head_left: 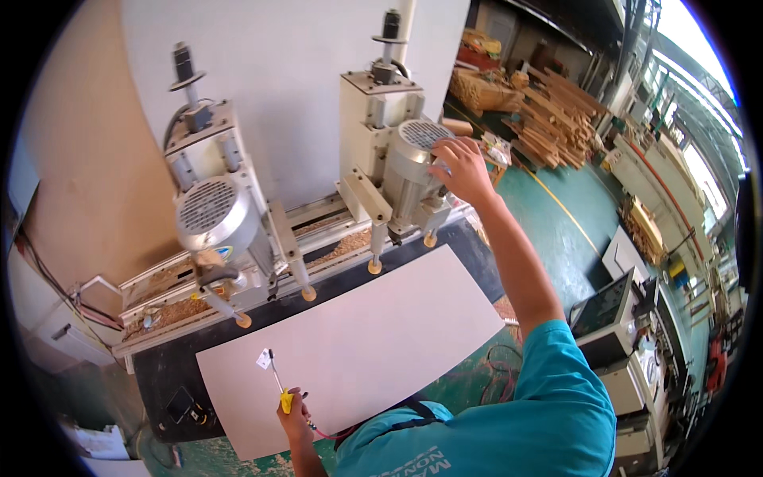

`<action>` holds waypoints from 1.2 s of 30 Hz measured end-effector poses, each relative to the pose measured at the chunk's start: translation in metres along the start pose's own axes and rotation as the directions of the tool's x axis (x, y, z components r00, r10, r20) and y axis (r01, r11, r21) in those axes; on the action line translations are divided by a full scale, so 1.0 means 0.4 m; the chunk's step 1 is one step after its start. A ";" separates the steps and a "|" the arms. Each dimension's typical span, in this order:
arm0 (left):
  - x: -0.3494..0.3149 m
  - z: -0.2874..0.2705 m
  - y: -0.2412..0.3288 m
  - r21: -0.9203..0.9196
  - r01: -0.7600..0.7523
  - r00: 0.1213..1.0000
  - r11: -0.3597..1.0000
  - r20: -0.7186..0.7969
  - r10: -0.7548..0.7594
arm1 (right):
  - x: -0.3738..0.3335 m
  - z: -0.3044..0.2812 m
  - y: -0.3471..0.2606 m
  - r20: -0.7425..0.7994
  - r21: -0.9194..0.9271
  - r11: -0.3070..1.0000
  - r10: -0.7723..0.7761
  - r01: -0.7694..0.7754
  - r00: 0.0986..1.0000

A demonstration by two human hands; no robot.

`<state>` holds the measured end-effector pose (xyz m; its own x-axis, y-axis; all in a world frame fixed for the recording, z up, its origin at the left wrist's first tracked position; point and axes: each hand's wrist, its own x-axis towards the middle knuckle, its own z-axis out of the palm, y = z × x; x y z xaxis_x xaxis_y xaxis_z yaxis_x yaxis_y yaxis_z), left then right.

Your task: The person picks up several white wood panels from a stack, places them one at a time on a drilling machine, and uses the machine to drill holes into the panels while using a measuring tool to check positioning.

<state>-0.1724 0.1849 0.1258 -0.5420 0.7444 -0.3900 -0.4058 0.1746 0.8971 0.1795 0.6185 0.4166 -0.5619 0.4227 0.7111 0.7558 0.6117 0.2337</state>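
Observation:
My left hand (pixel 296 419) is closed round an air blow gun (pixel 286 399) with a yellow body and a long thin nozzle. Its nozzle points away from me, over a large pale flat panel (pixel 381 326), near a small white label (pixel 264 359) on that panel. A red hose (pixel 322 433) runs from the gun's lower end. My right hand (pixel 466 165) reaches out to the right-hand silver motor (pixel 409 175); its fingers lie spread on the motor's finned top edge. To the left stands a matching motor (pixel 218 215) on the same machine.
Round-tipped hold-down posts (pixel 308 292) stand along the panel's far edge. Sawdust (pixel 346 242) lies on the machine bed. The black table (pixel 163 362) shows beyond the panel's left end. At right are a monitor (pixel 604 306) and stacked timber (pixel 556 119).

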 end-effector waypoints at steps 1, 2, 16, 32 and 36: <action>0.001 0.026 0.003 0.070 0.002 1.000 0.998 -0.015 -0.001 | -0.007 0.002 -0.013 -0.014 0.033 0.999 -0.017 0.017 1.000; 0.006 0.052 -0.001 0.146 0.009 1.000 0.989 -0.028 -0.005 | -0.007 0.007 -0.045 -0.191 0.018 0.997 -0.065 0.070 0.979; 0.000 0.313 -0.021 0.602 0.139 0.983 0.786 0.013 -0.184 | -0.919 0.528 -0.110 0.416 0.003 0.261 0.878 -0.965 0.239; 0.006 0.382 -0.002 0.707 0.022 0.971 0.707 0.153 -0.184 | -0.950 0.637 0.053 0.179 -0.083 0.006 0.984 -0.996 -0.009; 0.028 0.383 0.004 0.644 0.057 0.950 0.763 0.200 -0.240 | -1.154 0.422 -0.041 0.008 -0.146 -0.120 0.992 -0.982 -0.122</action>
<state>-0.0665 0.2923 0.1548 -0.2698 0.7943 -0.5444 0.1328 0.5906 0.7959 0.3696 0.5262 -0.0276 0.8162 0.5606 0.1397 0.5101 -0.5859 -0.6297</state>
